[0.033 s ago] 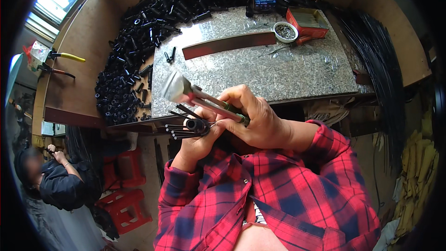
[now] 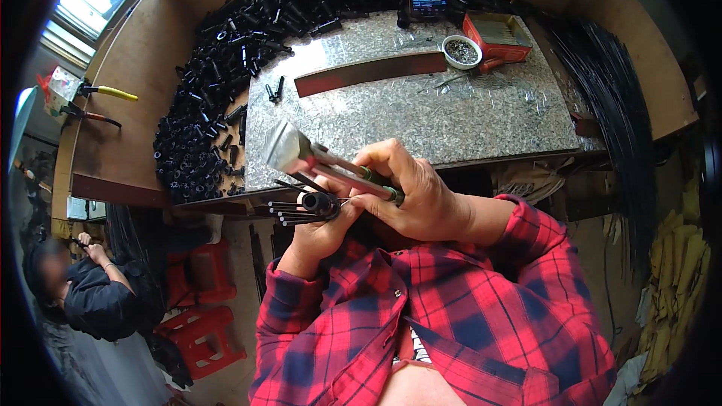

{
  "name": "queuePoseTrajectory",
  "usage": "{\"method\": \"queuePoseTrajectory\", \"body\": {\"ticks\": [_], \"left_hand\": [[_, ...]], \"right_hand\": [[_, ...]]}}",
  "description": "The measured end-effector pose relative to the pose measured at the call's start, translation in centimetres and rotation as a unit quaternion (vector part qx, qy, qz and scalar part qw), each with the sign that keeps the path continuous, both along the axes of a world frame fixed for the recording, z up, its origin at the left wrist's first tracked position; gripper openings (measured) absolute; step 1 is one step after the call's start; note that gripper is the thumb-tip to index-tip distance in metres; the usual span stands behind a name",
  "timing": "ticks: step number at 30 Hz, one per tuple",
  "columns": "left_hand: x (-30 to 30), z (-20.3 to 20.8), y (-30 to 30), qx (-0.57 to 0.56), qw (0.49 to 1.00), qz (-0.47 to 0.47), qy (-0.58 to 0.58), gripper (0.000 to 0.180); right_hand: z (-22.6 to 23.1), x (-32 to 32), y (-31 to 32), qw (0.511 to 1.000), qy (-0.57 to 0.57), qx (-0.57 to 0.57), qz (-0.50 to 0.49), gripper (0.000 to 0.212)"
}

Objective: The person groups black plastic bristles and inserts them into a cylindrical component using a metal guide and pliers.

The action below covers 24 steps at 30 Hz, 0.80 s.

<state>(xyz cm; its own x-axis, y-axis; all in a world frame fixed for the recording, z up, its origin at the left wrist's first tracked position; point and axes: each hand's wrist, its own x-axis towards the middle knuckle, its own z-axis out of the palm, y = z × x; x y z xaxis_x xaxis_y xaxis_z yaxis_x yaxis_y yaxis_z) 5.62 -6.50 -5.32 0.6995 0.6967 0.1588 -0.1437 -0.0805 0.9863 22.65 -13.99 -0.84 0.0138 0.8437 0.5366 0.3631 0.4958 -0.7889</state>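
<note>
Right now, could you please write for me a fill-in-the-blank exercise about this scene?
1. The metal-headed tool is in the ____ hand.
2. The left hand holds rods coloured ____.
3. The small round bowl is coloured ____.
4. The plastic stools are coloured ____.

Missing words: right; black; white; red.

The two-handled tool (image 2: 289,146) in your right hand (image 2: 425,194) has shifted slightly: its broad metal head now sits a touch nearer your body and a little farther to your right. That head also looks sharper, with less blur than a moment ago. The upper handle dips with it, and your topmost knuckle drops a hair. The head now hides the tip of the uppermost black rod (image 2: 307,181), which showed clear before.
</note>
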Motion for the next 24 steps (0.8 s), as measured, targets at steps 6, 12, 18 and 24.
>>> {"method": "queuePoseTrajectory", "body": {"ticks": [6, 12, 18, 24], "left_hand": [[1.6, -0.1, -0.6, 0.096, 0.99, 0.09, -0.056, 0.022], [1.1, 1.0, -0.3, 0.036, 0.995, 0.086, -0.022, 0.026], [-0.4, 3.1, 1.1, -0.084, 0.988, 0.103, -0.076, 0.034], [-0.3, 2.6, 2.1, -0.084, 0.985, 0.037, -0.148, 0.045]], "right_hand": [[0.0, -0.4, -0.3, 0.998, 0.051, -0.014, 0.022, 0.041], [0.3, 0.9, -1.1, 0.988, 0.138, -0.064, 0.005, 0.038], [1.8, 6.4, -2.2, 0.978, -0.179, 0.003, -0.108, 0.038], [2.7, 6.4, -2.1, 0.854, -0.429, 0.144, -0.256, 0.039]]}}
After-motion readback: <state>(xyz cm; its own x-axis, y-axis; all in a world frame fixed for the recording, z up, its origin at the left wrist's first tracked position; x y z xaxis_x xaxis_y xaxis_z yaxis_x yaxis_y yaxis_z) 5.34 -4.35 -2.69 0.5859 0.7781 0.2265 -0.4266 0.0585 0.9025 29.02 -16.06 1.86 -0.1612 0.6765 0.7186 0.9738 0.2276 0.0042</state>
